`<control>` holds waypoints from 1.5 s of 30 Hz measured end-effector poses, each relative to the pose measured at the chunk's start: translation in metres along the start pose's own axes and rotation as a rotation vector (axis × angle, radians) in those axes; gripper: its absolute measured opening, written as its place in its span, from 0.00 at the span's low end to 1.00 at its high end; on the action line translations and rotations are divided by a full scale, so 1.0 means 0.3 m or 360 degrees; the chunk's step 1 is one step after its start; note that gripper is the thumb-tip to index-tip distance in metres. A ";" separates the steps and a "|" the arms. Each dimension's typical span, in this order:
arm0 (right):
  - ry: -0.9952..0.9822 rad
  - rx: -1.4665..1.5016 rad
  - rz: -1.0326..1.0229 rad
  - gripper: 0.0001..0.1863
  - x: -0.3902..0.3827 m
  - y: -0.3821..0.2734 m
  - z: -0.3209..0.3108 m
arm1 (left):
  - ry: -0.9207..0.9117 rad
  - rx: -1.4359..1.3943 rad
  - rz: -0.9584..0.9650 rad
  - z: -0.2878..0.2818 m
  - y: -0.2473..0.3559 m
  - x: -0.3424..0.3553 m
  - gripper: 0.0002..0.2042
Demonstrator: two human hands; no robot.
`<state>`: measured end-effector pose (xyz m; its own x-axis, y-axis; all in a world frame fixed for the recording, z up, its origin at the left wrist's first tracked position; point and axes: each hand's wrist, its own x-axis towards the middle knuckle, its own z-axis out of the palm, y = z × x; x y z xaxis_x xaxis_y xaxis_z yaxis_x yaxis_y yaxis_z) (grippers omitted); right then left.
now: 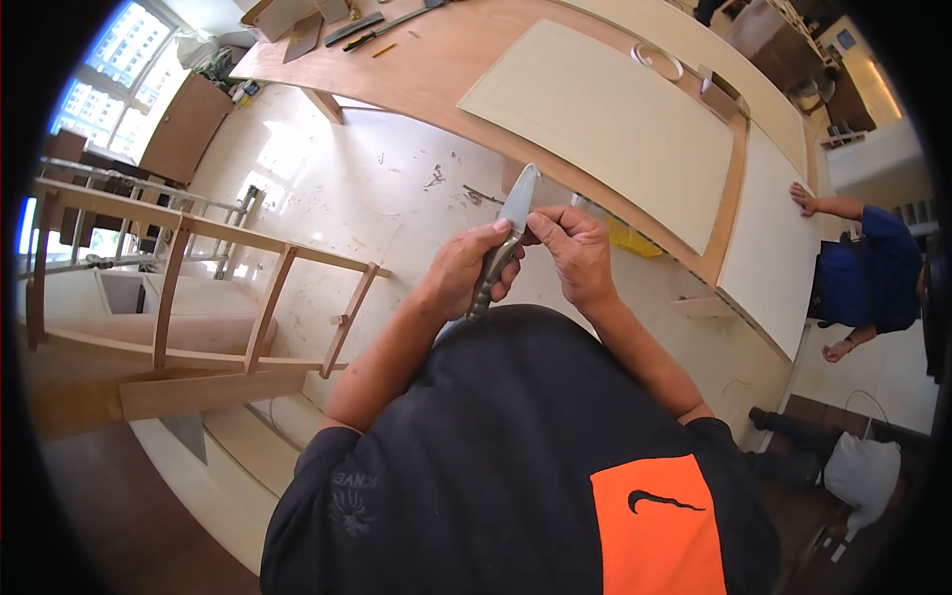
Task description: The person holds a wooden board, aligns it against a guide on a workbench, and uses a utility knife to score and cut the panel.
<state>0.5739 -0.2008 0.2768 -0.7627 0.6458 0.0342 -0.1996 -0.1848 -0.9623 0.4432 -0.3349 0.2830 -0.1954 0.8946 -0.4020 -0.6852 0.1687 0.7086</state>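
In front of my torso, my left hand (466, 263) is closed round the dark, ridged handle of a knife (515, 208), whose pale grey blade points up and away from me. My right hand (575, 248) is closed beside the blade, thumb and forefinger pinched at its base; the other fingers are curled. Beyond the blade tip lies the near edge of a long wooden worktable (382, 74), with a large cream panel (600, 129) on it.
A wooden frame (283, 297) stands left, near a metal ladder (243, 213). Tools (382, 30) lie on the table's far left. At right, a co-worker in blue (873, 268) touches a white board (764, 253); another person (853, 466) is low behind. Scraps (436, 174) litter the floor.
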 end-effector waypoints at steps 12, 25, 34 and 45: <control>0.0163 -0.0007 0.0032 0.11 0.059 -0.029 -0.072 | -0.0796 -0.0434 -0.0502 -0.041 0.006 0.171 0.27; -0.0152 -0.0005 0.0411 0.20 0.084 0.027 -0.018 | -0.0051 -0.0042 -0.0296 -0.010 0.025 0.180 0.24; -0.0081 0.0213 0.0469 0.19 0.440 0.136 0.089 | 0.0419 0.0444 0.0115 -0.103 0.159 0.243 0.24; -0.0032 -0.0057 0.1380 0.12 1.165 0.442 0.240 | 0.1029 0.1472 0.0418 -1.103 0.747 0.903 0.16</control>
<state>0.2366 -0.0528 0.1806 -0.6476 0.2742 -0.7109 0.4765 -0.5823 -0.6587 0.0045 -0.1916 0.1409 -0.7607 0.6135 -0.2119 0.1524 0.4861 0.8605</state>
